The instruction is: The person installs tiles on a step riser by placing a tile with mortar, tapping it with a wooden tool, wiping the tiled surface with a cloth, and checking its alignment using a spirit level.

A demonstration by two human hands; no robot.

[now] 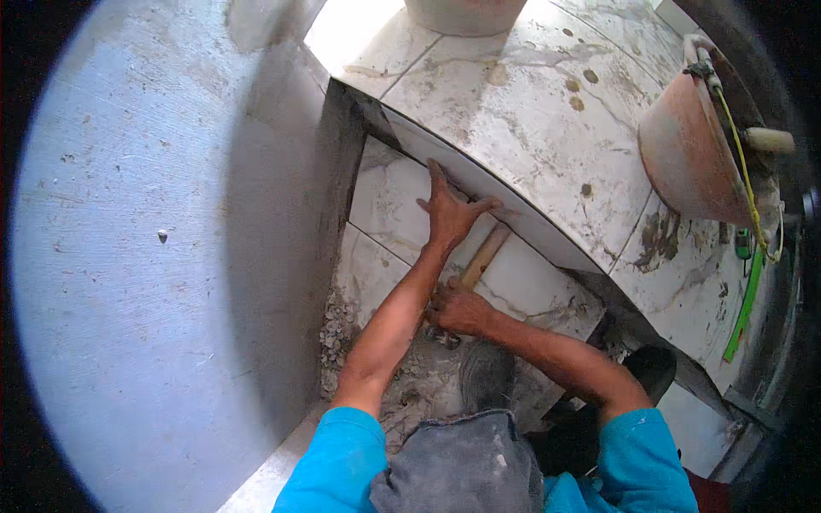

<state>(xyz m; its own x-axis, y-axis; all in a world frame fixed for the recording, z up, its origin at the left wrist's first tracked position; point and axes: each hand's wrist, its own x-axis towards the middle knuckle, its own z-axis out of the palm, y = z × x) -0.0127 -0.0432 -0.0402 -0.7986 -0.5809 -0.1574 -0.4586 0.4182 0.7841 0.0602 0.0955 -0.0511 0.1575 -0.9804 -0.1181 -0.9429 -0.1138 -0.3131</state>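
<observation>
My left hand is spread wide, its fingers stretched against a white marbled riser tile below the edge of the raised tiled level. Closer to me, my right hand is wrapped round a hammer. Its pale wooden handle points away toward the foot of the riser tile, and a dark metal piece, apparently its head, shows just below my fist. Both hands are over the lower floor of white marbled tiles. The fingers of my right hand partly hide the hammer.
Rubble lies along the grey-blue wall on the left. On the raised tiled floor stand a pale bucket and a reddish, mortar-stained bucket with a yellow cord. A green strip-shaped tool lies at the right.
</observation>
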